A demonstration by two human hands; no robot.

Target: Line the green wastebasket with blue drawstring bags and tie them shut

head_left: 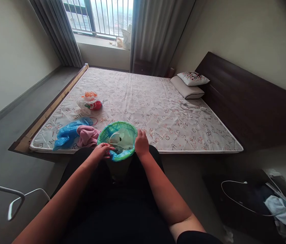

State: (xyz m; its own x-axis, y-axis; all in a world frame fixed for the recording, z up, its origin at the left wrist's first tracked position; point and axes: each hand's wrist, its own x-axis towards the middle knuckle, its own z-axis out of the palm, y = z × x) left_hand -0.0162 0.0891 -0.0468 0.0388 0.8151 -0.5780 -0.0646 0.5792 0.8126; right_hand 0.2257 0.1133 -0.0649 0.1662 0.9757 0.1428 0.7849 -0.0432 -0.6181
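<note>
A green plastic basket (103, 135) rests at my knees by the mattress edge, lined with a blue-green plastic bag (119, 156) folded over its near rim. Inside the basket lies a pale, thin crumpled item (126, 138) with a small dark spot; its kind is unclear. My right hand (141, 142) grips the basket's right rim, thumb uppermost. At the near left rim, my left hand (103, 150) has its fingertips closed on the edge of the liner bag. A pink towel-like cloth (88, 135) lies just left of the basket, beside a blue plastic bag (68, 134).
The bare mattress (143, 98) has a wooden bed frame (53, 100) on its left. White, orange and red plastic bags (90, 102) lie farther back. Pillows (193, 78) sit near the headboard (246, 91). A white metal rack (18, 196) and a dark nightstand (224, 200) with a cable flank me.
</note>
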